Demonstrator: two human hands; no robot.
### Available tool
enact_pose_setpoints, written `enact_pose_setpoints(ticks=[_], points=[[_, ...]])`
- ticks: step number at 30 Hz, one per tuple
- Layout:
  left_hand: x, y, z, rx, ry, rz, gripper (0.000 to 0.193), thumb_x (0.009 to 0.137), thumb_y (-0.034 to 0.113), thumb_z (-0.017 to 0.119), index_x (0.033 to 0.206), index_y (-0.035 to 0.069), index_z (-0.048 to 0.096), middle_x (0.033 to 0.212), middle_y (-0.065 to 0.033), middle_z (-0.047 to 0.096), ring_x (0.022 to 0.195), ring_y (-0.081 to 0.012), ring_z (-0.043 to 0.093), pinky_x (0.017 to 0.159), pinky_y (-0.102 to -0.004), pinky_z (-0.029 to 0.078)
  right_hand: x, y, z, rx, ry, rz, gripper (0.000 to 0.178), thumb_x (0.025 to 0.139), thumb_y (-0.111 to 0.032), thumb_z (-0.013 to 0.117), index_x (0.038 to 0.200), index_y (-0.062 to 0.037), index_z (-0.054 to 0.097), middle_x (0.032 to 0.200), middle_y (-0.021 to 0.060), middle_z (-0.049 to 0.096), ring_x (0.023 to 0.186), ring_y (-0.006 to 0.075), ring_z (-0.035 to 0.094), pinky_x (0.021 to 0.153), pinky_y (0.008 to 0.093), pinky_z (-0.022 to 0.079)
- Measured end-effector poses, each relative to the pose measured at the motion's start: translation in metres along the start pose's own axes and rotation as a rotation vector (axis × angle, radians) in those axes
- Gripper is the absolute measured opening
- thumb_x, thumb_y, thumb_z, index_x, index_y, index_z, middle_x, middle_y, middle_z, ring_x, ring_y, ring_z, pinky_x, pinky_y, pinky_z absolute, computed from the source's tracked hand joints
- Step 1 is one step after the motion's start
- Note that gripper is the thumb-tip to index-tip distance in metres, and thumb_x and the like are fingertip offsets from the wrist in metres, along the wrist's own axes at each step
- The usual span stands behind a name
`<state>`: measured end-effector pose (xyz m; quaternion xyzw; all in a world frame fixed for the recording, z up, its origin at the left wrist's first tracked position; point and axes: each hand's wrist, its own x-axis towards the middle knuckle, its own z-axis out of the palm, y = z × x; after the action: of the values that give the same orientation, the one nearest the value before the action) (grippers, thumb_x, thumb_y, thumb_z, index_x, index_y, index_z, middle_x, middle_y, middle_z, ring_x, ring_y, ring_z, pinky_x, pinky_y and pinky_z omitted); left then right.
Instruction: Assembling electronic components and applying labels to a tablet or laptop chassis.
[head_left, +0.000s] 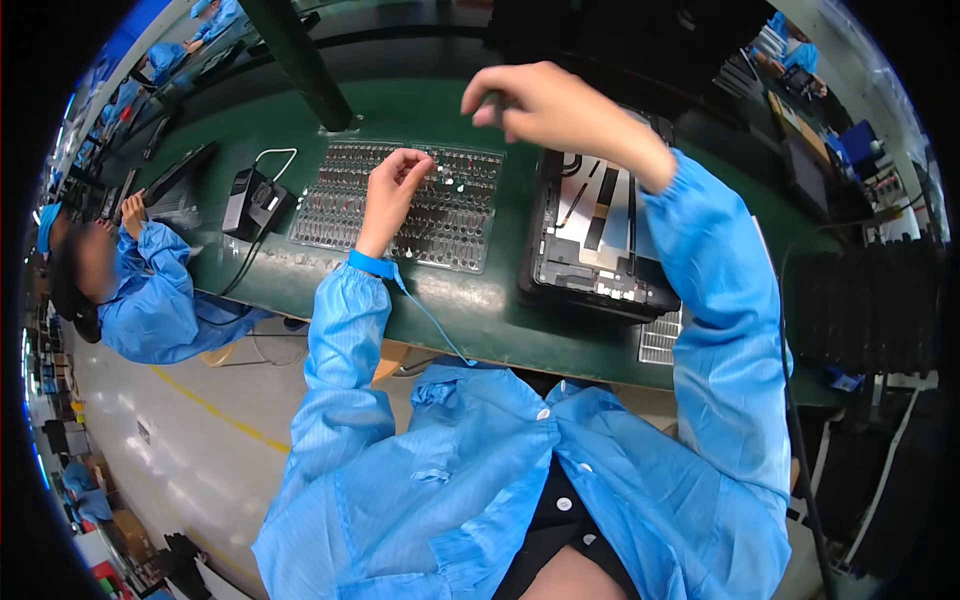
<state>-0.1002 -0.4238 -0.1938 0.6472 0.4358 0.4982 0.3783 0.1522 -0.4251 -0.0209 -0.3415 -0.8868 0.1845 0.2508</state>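
Observation:
My left hand (393, 192) is over a clear plastic tray (465, 262) filled with rows of small round parts. Its thumb and fingertips are pinched together, and what they hold, if anything, is too small to make out. A blue wrist strap (372, 264) with a coiled cord circles that wrist. Raised beyond the tray's far right corner, my right hand (555, 108) is closed, its fingers curled round something dark that I cannot make out. Below my right forearm lies an opened flat electronic device (590, 225) on a black stack, its inner parts and a dark strip showing.
A black power adapter box (258, 203) with cables stands left of the tray on the green table (440, 318). A dark green post (300, 65) rises behind. A co-worker in blue (150, 290) sits at the left. A white slotted sheet (660, 338) lies near the front edge.

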Motion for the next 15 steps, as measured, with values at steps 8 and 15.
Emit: enact_pose_setpoints(ticks=[8,15], points=[[-0.003,0.043,0.008,-0.317,0.092,-0.041,0.013,0.098,0.011,0.064,0.105,0.001,0.065,0.097,-0.0035,0.070,0.086,-0.0056,0.061,0.074,-0.0194,0.047,0.041,0.034,0.042,0.486,-0.570,0.363,0.036,0.102,-0.034,0.053,0.119,-0.0026,0.059,0.101,0.0088,0.075,0.076,0.0135,0.070,0.064,0.0262,0.052],[0.002,0.060,0.011,-0.404,0.148,0.113,0.012,0.097,0.009,0.064,0.105,0.000,0.063,0.101,-0.0048,0.068,0.087,-0.0078,0.061,0.076,-0.0213,0.048,0.040,0.024,0.037,0.600,-0.651,0.303,0.030,0.104,-0.033,0.053,0.114,-0.0057,0.061,0.094,0.0058,0.075,0.067,0.0077,0.063,0.063,0.0240,0.051]])
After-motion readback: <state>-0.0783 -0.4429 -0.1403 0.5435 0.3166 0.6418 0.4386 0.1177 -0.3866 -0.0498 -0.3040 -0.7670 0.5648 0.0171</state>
